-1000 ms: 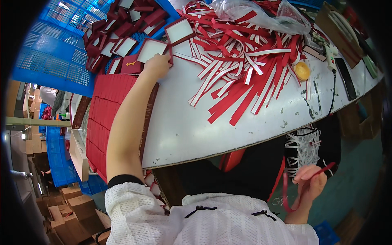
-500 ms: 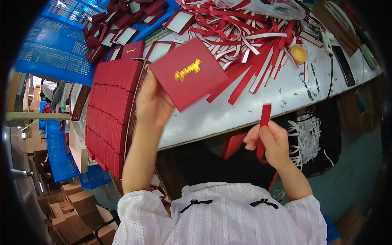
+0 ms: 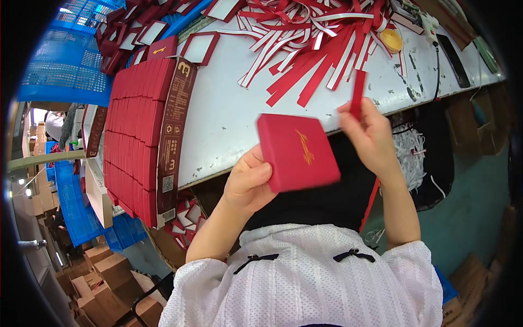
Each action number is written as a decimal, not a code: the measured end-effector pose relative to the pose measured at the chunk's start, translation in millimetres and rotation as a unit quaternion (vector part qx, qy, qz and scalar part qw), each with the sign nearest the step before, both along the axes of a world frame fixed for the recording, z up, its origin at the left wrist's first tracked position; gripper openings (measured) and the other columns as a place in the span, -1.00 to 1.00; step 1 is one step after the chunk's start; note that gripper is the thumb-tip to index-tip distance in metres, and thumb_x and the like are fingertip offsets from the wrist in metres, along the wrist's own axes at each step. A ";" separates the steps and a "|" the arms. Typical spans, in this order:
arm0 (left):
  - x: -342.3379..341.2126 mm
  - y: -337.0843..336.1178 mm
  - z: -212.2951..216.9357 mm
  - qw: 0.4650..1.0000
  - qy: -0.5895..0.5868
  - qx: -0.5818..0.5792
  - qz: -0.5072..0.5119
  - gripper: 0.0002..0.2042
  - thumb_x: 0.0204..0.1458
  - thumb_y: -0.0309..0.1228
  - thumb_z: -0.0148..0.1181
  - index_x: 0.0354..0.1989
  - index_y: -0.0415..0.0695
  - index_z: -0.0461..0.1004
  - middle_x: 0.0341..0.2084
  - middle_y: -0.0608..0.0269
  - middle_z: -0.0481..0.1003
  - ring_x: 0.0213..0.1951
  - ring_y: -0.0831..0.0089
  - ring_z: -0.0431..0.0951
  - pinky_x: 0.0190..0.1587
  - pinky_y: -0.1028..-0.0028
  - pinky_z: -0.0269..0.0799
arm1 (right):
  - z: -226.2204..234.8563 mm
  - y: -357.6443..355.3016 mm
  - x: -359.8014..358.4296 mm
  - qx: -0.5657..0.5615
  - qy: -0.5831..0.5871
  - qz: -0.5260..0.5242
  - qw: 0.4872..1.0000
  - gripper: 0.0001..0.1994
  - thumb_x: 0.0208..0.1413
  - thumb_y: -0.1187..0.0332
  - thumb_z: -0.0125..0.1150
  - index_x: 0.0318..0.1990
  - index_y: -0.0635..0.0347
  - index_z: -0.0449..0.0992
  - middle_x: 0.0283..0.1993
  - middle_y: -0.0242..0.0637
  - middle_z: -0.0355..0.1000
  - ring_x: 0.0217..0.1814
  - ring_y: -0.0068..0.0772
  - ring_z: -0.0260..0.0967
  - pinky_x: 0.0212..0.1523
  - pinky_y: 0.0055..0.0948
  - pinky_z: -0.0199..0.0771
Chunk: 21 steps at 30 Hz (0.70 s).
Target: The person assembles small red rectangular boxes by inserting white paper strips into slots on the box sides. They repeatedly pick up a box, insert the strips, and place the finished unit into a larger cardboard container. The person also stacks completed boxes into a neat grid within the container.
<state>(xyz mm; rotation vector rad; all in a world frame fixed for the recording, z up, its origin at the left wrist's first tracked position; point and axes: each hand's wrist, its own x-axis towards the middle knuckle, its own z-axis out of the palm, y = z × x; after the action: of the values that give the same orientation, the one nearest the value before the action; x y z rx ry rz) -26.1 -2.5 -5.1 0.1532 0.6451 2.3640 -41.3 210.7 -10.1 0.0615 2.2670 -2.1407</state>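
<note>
- White, scuffed worktop spreads before you; brown cardboard boxes stand at lower left.
- Blue mesh crate at upper left, heaped with dark-red boxes.
- Printed carton nearby, packed with rows of red boxes.
- Your left hand pinches a red case before your body; your right hand pinches a red ribbon near it.

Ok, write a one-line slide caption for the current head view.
Left hand holding a red box, right hand a red ribbon strip, at a table strewn with loose ribbons.
</note>
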 end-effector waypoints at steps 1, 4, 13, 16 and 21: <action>0.4 1.6 0.3 0.998 0.023 -0.032 0.053 -0.59 -0.06 -0.51 -0.01 0.02 -0.22 0.15 -0.08 0.08 0.30 -0.01 0.33 0.31 0.05 0.33 0.17 | 0.8 0.9 -0.7 0.076 0.025 -0.059 0.995 -0.87 -0.02 0.42 0.05 -0.46 0.30 0.31 -0.51 -0.38 0.34 -0.47 -0.68 0.26 -0.48 -0.68 0.28; 1.8 8.0 -3.8 0.970 0.092 -0.118 0.192 -0.68 -0.10 -0.68 -0.07 -0.10 -0.23 0.22 -0.16 0.11 0.35 -0.09 0.37 0.36 -0.02 0.37 0.25 | 22.5 -5.7 34.7 -0.053 0.030 0.049 0.997 -0.85 -0.01 0.48 -0.01 -0.57 0.29 0.30 -0.60 -0.36 0.30 -0.54 -0.61 0.22 -0.46 -0.58 0.23; 15.8 29.4 10.4 0.948 0.175 -0.194 0.179 -0.71 -0.06 -0.66 -0.20 -0.10 -0.28 0.20 -0.28 0.16 0.38 -0.35 0.61 0.34 -0.35 0.63 0.24 | 24.7 -26.6 36.8 0.091 0.179 0.142 0.969 -0.76 -0.06 0.44 0.02 -0.70 0.26 0.24 -0.73 -0.25 0.14 -0.66 -0.22 0.15 -0.28 -0.34 0.27; 17.2 26.6 10.7 0.952 0.178 -0.188 0.166 -0.67 -0.12 -0.66 -0.19 -0.09 -0.29 0.19 -0.24 0.11 0.36 -0.29 0.53 0.35 -0.26 0.56 0.25 | 26.0 -25.8 37.4 0.099 0.187 0.137 0.968 -0.77 -0.08 0.45 0.03 -0.71 0.26 0.24 -0.74 -0.26 0.16 -0.66 -0.23 0.17 -0.28 -0.33 0.28; 16.7 24.7 7.4 0.961 0.186 -0.141 0.148 -0.63 -0.18 -0.61 -0.13 -0.09 -0.32 0.19 -0.20 0.02 0.34 -0.17 0.35 0.37 -0.11 0.41 0.27 | 27.3 -25.2 38.5 0.096 0.195 0.127 0.968 -0.78 -0.13 0.49 0.04 -0.73 0.24 0.24 -0.75 -0.25 0.17 -0.69 -0.23 0.17 -0.30 -0.33 0.29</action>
<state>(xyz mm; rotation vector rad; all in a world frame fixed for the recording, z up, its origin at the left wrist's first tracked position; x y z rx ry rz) -9.3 22.2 2.3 0.4039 1.2540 2.5130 -2.7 185.5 17.2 -0.6652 2.5050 -1.9307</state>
